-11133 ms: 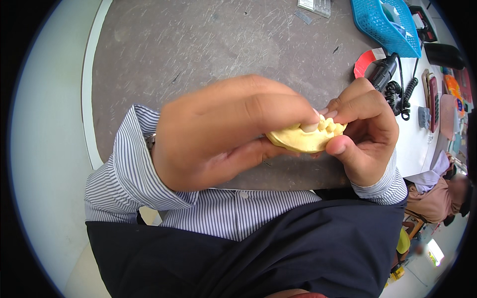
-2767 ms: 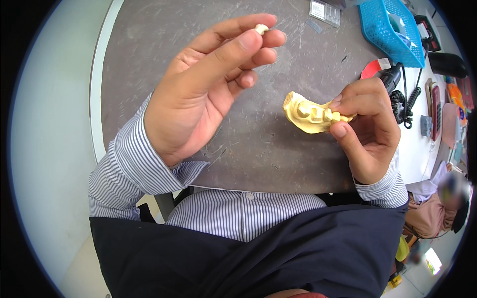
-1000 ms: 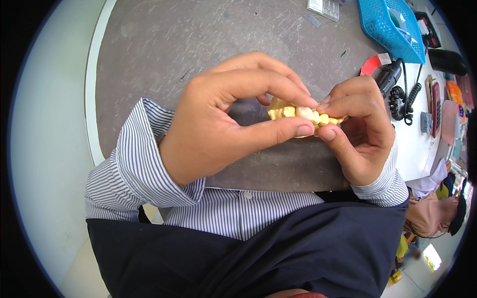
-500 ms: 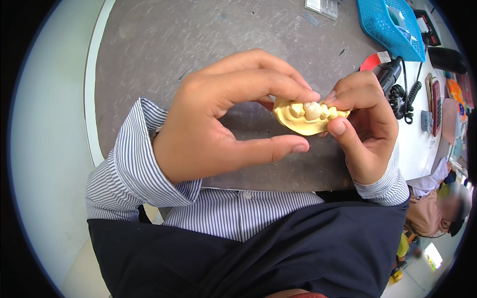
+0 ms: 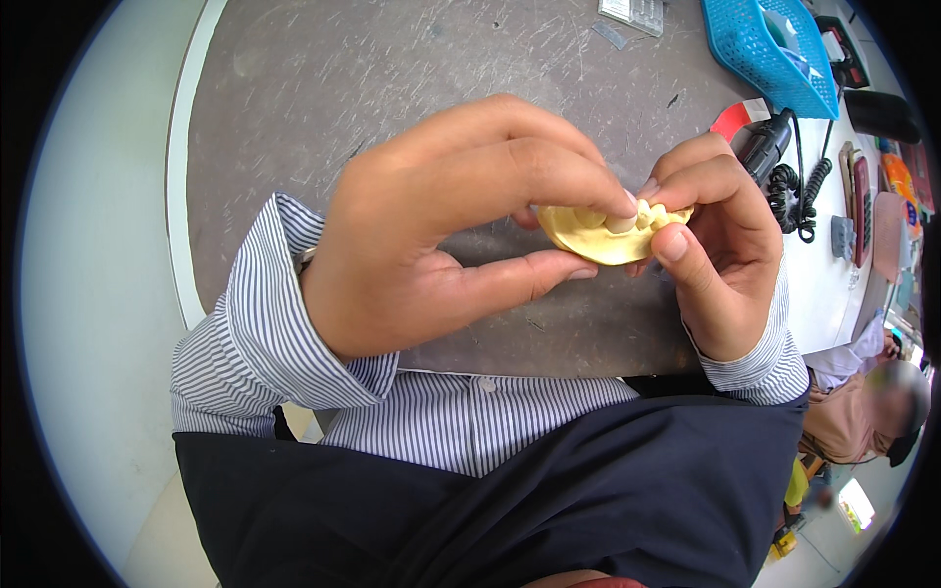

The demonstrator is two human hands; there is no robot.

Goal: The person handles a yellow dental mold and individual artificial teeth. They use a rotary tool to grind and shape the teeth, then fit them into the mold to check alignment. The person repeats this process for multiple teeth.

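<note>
A yellow plaster dental model (image 5: pixel 596 245) is held up over the grey desk, its row of teeth facing up. One tooth on it is a paler, whitish crown (image 5: pixel 620 225). My right hand (image 5: pixel 727 230) pinches the model's right end between thumb and fingers. From the other side my left hand (image 5: pixel 431 211) closes on it. The left index fingertip presses on the whitish crown and partly covers it, while the left thumb tip meets the near left rim. Fingers hide the model's far side.
The scratched grey desk (image 5: pixel 284 127) lies beneath my hands. Toward the far right stand a blue mesh basket (image 5: pixel 774 73), a red ring-shaped thing (image 5: pixel 730 122) and a black handpiece (image 5: pixel 767 147) with a coiled cord. A small clear case (image 5: pixel 632 14) lies at the far edge. Another person (image 5: pixel 848 392) sits off to the right.
My left index finger has come down over the whitish crown, and my left thumb has moved up to the model's rim. The model has tilted slightly. My right hand keeps its hold.
</note>
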